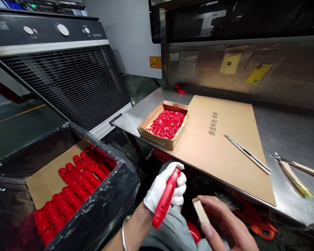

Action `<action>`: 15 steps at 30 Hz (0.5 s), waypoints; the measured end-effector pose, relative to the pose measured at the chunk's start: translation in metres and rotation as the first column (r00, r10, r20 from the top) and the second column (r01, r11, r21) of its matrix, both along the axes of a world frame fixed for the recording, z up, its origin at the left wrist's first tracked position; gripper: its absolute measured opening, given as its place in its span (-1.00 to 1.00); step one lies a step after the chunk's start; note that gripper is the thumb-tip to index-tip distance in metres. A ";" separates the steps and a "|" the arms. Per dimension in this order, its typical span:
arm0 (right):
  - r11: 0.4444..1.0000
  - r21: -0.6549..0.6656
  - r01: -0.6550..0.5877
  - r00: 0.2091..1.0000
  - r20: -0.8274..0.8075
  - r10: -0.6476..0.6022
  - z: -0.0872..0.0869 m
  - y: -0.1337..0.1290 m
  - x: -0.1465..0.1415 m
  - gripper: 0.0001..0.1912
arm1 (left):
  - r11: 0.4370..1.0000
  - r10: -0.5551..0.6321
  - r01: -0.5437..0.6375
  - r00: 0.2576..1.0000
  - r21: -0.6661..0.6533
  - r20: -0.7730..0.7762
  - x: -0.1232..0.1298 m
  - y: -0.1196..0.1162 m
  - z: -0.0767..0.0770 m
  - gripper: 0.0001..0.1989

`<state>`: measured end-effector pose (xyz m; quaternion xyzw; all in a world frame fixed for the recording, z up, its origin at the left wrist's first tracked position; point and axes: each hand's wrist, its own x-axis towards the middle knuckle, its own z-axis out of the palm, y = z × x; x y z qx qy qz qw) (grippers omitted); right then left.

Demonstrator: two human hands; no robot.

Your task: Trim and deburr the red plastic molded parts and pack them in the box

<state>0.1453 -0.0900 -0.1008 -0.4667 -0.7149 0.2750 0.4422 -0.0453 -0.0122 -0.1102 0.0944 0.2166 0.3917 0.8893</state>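
My left hand [170, 184], in a white glove, is wrapped round a long red plastic part [165, 198], tilted with its upper end at the fingertips. My bare right hand [222, 223] is just to the right, apart from the red part. Between its thumb and fingers is a small pale beige block-like piece [202, 212]; its other end is hidden, so I cannot tell what it belongs to. Both hands are in front of the table edge, above my lap. Left of them, similar red plastic parts [78, 183] lie in rows in a bin [115, 212] lined with black plastic.
On the metal table [298, 132] lies a cardboard sheet [225, 160] with tweezers [247, 153] on it. A cardboard tray [157, 140] holds small red scraps [169, 123]. Pliers [293, 174] lie at the right. A red piece [179, 89] lies at the back. A louvred machine [68, 80] stands behind the bin.
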 end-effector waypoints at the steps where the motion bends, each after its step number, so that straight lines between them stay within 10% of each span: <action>1: 0.999 0.051 0.014 0.998 0.062 -0.017 0.002 0.001 0.001 -0.62 | 1.000 -0.005 0.005 0.999 0.008 -0.042 0.002 0.000 0.001 -0.77; 15: 0.828 0.513 -0.228 0.924 0.381 0.018 0.014 0.017 -0.033 -0.68 | 0.976 0.178 -0.095 0.870 0.198 -0.460 0.020 -0.012 0.022 -0.80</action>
